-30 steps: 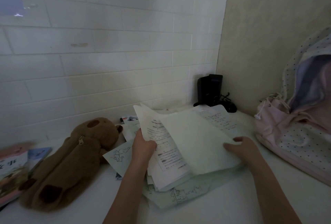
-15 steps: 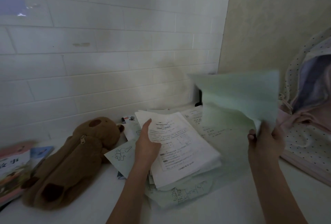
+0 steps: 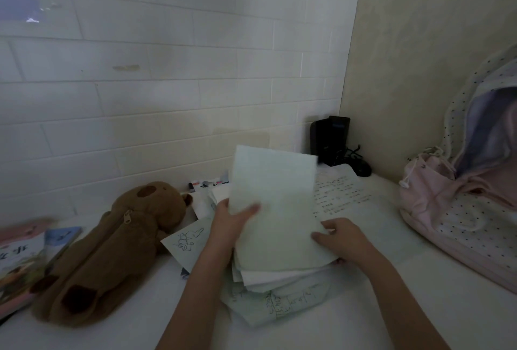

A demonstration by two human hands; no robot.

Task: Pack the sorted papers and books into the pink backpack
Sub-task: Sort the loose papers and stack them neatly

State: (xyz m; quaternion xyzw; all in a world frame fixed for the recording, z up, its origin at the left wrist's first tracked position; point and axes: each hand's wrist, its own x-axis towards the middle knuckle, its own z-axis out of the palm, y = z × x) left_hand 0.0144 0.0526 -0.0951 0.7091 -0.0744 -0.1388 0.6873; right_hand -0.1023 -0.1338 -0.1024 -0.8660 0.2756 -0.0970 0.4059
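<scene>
holding: the left hand (image 3: 233,217) grips the paper stack (image 3: 272,210) at its left edge, thumb curled over the top sheet, so the far end tilts up off the desk. the right hand (image 3: 340,239) rests on the near right corner with fingers bent onto the sheet; looks like a pinch there but honestly can't tell for sure.
stack: the sheets aren't squared. lower ones fan out at the near end, and a scribbled greenish sheet (image 3: 268,306) lies flat under everything.
slip risk: lifted from this grip, the bottom pages would probably slide out, since only the left edge looks properly held.
left behind: a drawing sheet (image 3: 188,239) pokes out just left of the wrist, and a handwritten page (image 3: 340,191) lies flat to the right. both seem easy to miss.
bag: the pink backpack (image 3: 458,210) sits well apart at the right. its mouth looks slumped, so loose corners could crumple going in.
books: a few books (image 3: 26,258) sit at the far left edge, still to pack.
desk: white desk (image 3: 363,321), a brown plush pencil case (image 3: 112,252) lying near the papers.
room: dim, white brick wall (image 3: 167,70) behind, beige wall on the right, a black device (image 3: 330,140) with cords in the corner.
</scene>
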